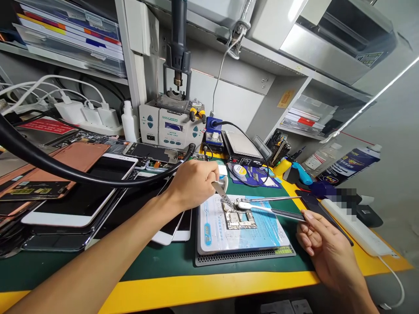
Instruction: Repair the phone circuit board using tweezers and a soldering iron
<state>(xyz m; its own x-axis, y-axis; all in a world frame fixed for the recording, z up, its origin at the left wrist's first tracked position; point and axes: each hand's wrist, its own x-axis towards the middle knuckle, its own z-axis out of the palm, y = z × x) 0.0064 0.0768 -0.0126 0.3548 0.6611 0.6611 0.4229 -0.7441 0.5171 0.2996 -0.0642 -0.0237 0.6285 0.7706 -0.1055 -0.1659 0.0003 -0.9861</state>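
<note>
My left hand [196, 181] is closed around a pair of flat metal tweezers [224, 194] with small holes along them. Their tips point down at the upper edge of a phone circuit board [233, 218]. In my right hand [322, 240], pinched near its end, is a toothbrush [262, 208] with a white head and a dark grip. The brush head rests at the upper part of the board; its bristles are hidden. The board lies on a white and blue pad [212, 240] in clear film. A thin metal rod [278, 199] shows just behind the toothbrush.
A grey ventilated base [242, 259] supports the pad. Several phones [85, 192] lie at left beneath a thick black hose [108, 178]. Behind stand a hot-air station [175, 126] and a flat heating plate [240, 146]. A white power strip [356, 229] lies at right.
</note>
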